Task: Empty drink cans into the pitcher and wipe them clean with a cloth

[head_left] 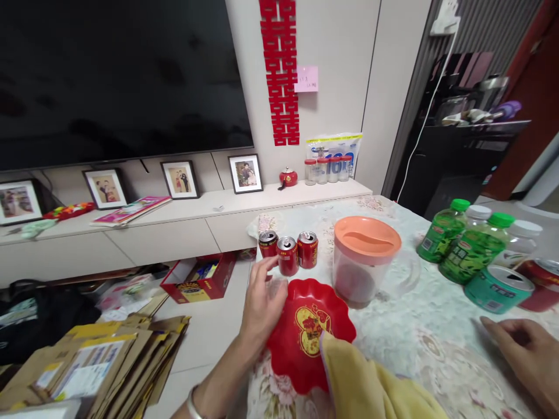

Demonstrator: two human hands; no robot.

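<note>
Handling the front red can (287, 256): it stands upright on the flowered tablecloth (454, 355), its top apparently opened, with a rear-left can (268, 244) and a right-hand can (308, 251) crowding it; a light grip low on the side should suit it, as thin metal may dent or tip.
Left hand (261, 302): thumb and fingers are spread, nothing pinched; the fingertips overlap the can's left edge in view, though I cannot tell whether they touch.
Scalloped red tray (286, 329): its rim lies beside the thumb, so a raised wrist would avoid nudging it.
Right hand (524, 352): fingers curl loosely near the teal can (498, 288); the picture's edge cuts it off, so I cannot tell whether it pinches anything.
Yellow cloth (371, 375): it overlaps the tray's near side and could drag.
Lidded pitcher (356, 273): it stands close by; a wide sideways sweep risks bumping it.
</note>
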